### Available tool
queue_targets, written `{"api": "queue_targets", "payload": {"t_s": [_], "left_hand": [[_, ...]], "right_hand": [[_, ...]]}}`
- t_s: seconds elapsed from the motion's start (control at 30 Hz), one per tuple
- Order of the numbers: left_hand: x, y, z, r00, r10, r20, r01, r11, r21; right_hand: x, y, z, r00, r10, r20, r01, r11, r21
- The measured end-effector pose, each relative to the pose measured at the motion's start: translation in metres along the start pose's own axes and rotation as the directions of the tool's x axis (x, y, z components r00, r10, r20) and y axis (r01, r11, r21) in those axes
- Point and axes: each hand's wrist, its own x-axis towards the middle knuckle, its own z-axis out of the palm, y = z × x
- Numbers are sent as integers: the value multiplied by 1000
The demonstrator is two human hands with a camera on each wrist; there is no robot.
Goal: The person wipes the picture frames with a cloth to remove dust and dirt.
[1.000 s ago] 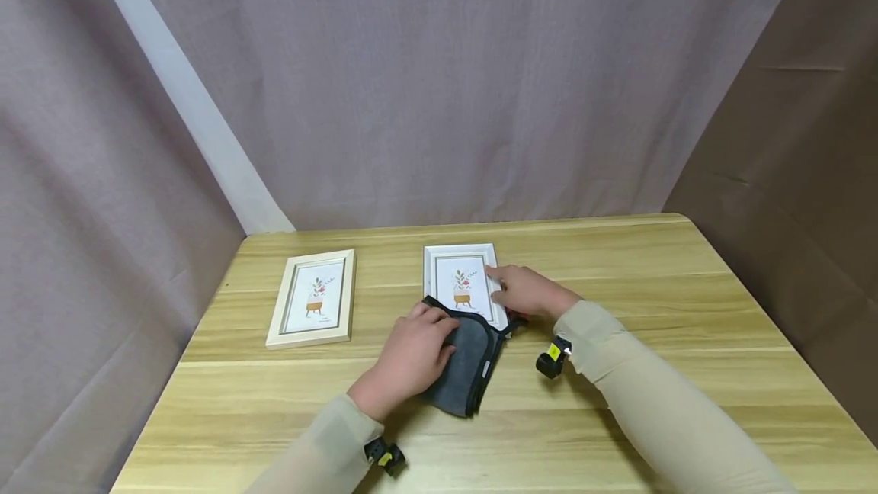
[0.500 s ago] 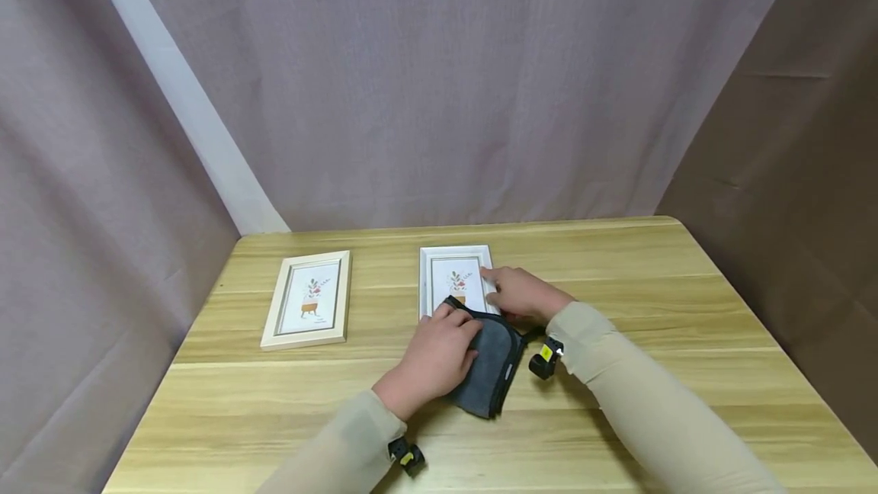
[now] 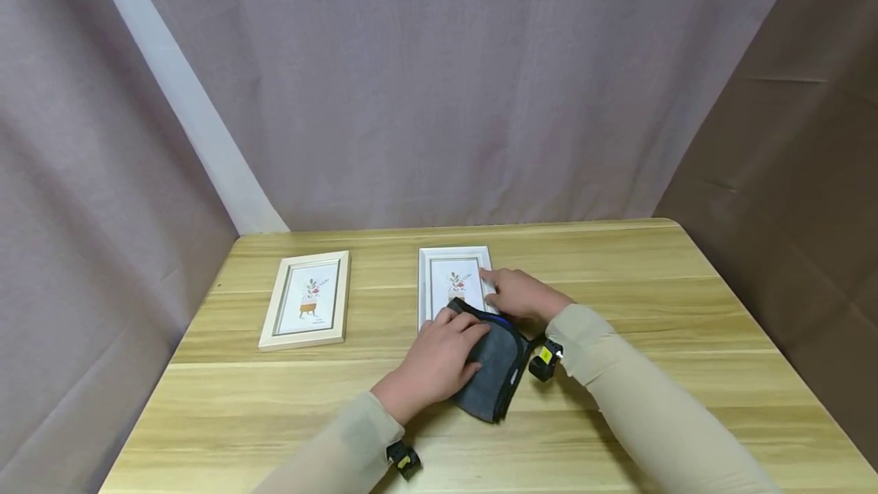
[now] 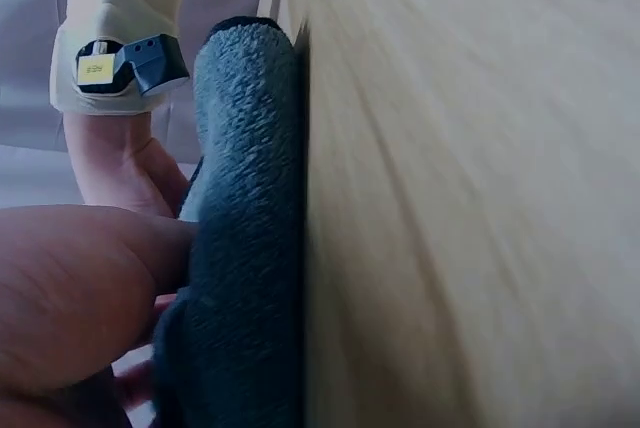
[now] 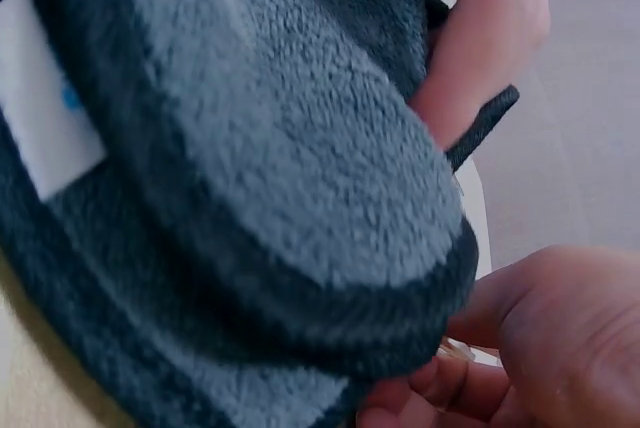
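My left hand (image 3: 435,363) grips a folded grey towel (image 3: 492,373) with black edging, its fingers spread over the upper left part and the thumb nearer me. The towel overlaps the lower end of a white picture frame (image 3: 444,280), which lies flat with a plant drawing inside. On the frame's right side, my right hand (image 3: 523,293) holds the edge, index finger on the border and the other fingers curled below. In the left wrist view the thick fluffy towel (image 4: 245,208) stands close along the tabletop. A white tag (image 5: 50,98) on it shows in the right wrist view.
A second picture frame (image 3: 274,311), cream-coloured, lies on the wooden table (image 3: 274,418) to the left. Grey curtains (image 3: 439,82) hang behind the table, and a brown cloth wall (image 3: 789,174) stands at the right. Both wrists wear small black cameras.
My left hand has slid the towel rightward across the white frame's lower part, with a slight movement toward me lately. My right hand keeps its place at the frame's edge.
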Motion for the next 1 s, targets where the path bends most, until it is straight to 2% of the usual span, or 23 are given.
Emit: {"api": "queue_targets", "payload": {"t_s": [0.2, 0.33, 0.67, 0.83, 1.0], "left_hand": [[-4, -8, -7, 998, 2, 70, -3, 1000, 10], [-8, -17, -13, 996, -8, 92, 8, 1000, -5], [-31, -40, -19, 997, -29, 68, 36, 993, -112], [-40, -44, -22, 998, -39, 58, 46, 990, -133], [-43, -46, -23, 997, -47, 68, 57, 988, -147]], "right_hand": [[1, 4, 0, 999, 23, 26, -24, 999, 35], [0, 3, 1, 999, 26, 22, -28, 997, 66], [0, 0, 2, 999, 43, 14, -44, 995, 84], [0, 1, 3, 998, 57, 15, -59, 994, 95], [1, 2, 4, 998, 64, 16, -66, 991, 119]]}}
